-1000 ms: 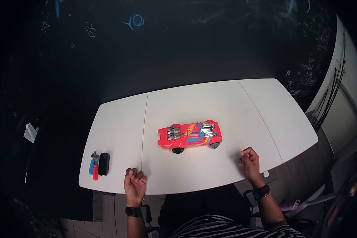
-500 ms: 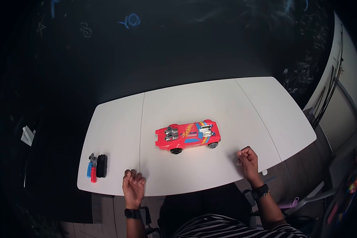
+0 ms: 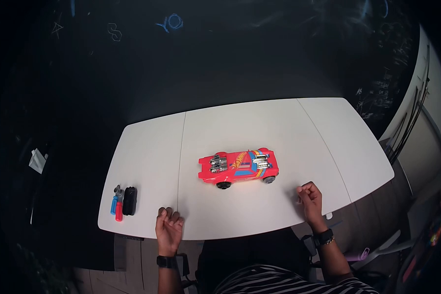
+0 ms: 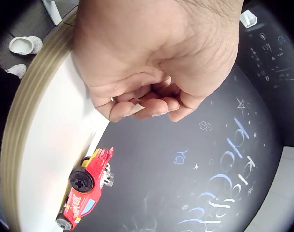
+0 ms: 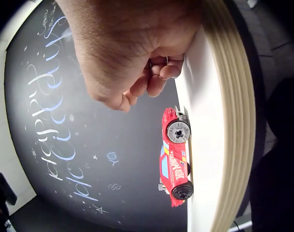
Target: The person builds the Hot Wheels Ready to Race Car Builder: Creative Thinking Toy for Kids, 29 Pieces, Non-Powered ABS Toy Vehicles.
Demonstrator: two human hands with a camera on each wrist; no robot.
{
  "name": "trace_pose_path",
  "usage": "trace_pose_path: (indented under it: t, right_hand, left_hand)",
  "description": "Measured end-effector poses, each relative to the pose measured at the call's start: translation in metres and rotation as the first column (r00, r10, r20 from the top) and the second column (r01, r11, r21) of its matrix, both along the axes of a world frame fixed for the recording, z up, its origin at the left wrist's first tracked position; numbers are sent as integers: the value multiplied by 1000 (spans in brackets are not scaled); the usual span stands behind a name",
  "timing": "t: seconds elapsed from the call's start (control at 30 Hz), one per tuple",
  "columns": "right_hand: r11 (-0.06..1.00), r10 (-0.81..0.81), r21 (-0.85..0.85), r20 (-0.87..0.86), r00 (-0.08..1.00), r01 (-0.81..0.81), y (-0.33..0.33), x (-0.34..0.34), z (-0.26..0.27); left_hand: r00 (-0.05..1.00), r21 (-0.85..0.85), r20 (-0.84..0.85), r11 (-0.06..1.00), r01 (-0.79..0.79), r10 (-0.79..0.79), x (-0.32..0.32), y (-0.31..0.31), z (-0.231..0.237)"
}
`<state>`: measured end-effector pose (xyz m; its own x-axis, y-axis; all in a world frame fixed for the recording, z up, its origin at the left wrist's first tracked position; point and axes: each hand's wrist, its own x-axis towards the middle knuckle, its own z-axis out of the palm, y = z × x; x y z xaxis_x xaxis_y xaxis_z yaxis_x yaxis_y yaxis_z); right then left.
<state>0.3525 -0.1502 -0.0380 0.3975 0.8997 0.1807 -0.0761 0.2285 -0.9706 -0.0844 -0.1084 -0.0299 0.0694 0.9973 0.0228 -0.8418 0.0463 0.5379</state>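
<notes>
A red toy car [image 3: 239, 167] with blue windows, yellow stripes and silver engine parts stands on its wheels at the middle of the white table [image 3: 220, 210]. My left hand [image 3: 169, 230] is at the table's front edge, left of the car, its fingers loosely bent around nothing. To the car's right, my right hand [image 3: 310, 203] hovers by the same edge, fingers loosely curled and without an object. Both hands are apart from the car. The wrist views show the car [image 4: 84, 191] beyond the fingertips of each hand.
At the table's left end lie a blue-handled tool [image 3: 113, 206], a red-handled tool [image 3: 119, 211] and a black case [image 3: 130, 201]. A dark chalkboard wall [image 3: 230, 63] with drawings rises behind the table. A pink-purple object [image 3: 363, 254] is low at the right.
The head view shifts slightly, moving the whole scene a little left and then back right. Both hands and the car keep their places on the table.
</notes>
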Motion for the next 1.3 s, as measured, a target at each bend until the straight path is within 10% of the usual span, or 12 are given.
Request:
trace_pose_path:
  t: [0.87,0.97,1.0,1.07,1.1,1.17,1.3]
  right_hand:
    - [1000,-6,3,12,1000,6,0,1,-1]
    - [1000,-21,0,-2,1000,21,0,1,0]
    - [1000,-16,-2,-14,1000,16,0,0,2]
    - [1000,-12,-3,-27,1000,12,-2,0,4]
    - [1000,-5,-2,0,1000,5,-1,0,3]
    - [1000,5,9,25,1000,-6,0,-1,3]
    - [1000,-2,20,63,998,0,0,0,-1]
  left_hand:
    - [1000,27,17,1000,0,-1,-4,0,0]
    - [958,-7,-223,983,-185,179,-29,8,4]
    - [887,22,-370,957,-291,278,-47,11,5]
    - [399,169,-827,851,-497,397,-92,23,9]
    - [398,171,-826,851,-497,399,-105,25,13]
    - [-450,564,-812,702,-436,372,-119,26,26]
    - [-813,596,-583,685,-419,10,-106,18,32]
